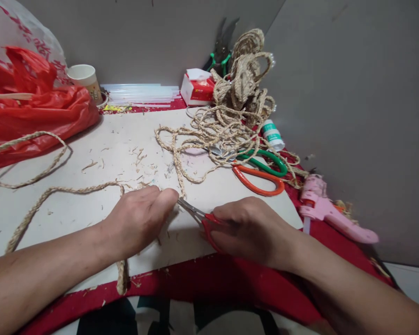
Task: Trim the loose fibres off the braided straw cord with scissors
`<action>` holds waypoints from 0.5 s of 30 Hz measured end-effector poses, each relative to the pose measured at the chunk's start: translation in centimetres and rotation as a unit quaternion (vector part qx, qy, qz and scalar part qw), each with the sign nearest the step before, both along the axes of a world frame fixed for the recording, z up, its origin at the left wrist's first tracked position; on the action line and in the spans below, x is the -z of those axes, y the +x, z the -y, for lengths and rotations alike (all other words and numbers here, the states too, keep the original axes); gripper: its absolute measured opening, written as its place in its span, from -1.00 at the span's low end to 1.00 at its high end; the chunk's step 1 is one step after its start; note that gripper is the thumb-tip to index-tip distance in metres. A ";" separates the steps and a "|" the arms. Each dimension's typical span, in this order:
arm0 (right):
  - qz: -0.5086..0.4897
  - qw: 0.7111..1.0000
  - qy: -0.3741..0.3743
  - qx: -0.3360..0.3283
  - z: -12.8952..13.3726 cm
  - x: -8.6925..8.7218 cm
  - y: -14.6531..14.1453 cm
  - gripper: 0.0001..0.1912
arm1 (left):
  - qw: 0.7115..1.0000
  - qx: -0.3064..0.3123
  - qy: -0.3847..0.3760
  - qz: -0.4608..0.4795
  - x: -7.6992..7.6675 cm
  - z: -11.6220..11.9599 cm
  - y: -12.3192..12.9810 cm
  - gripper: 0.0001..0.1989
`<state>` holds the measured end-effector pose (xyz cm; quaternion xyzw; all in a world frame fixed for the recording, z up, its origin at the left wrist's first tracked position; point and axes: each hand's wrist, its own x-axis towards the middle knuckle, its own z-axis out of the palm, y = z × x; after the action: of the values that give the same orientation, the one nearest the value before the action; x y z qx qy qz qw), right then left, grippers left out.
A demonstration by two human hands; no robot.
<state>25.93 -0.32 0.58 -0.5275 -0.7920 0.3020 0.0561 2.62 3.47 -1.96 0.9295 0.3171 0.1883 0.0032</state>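
My left hand (143,218) is closed around a braided straw cord (80,190), which trails left over the white board and has an end hanging below the wrist. My right hand (251,230) holds small scissors with red handles (209,228). Their blade tips lie against my left thumb, where a strand of cord from the pile meets the fist; whether the blades are round it is hidden. Just beyond my hands a loose tangle of braided cord (226,130) lies over larger scissors with one green and one orange handle (258,184).
At the left sit a red plastic bag (49,111) and a paper cup (85,79). Clear sticks (139,94), a red-white box (198,88) and green-handled pruners (221,58) line the back wall. A pink glue gun (335,216) lies right, near a white-green spool (273,135). Straw scraps litter the board (118,139).
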 end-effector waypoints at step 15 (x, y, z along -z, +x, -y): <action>-0.119 0.984 -0.116 0.062 0.1 -0.1 -0.1 -0.65 | 0.999 0.010 0.000 0.031 -0.1 0.0 0.0 -0.81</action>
<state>25.88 -0.38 0.64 -0.5385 -0.7055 0.4481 0.1070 2.60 3.49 -1.88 0.9263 0.3077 0.2170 0.0147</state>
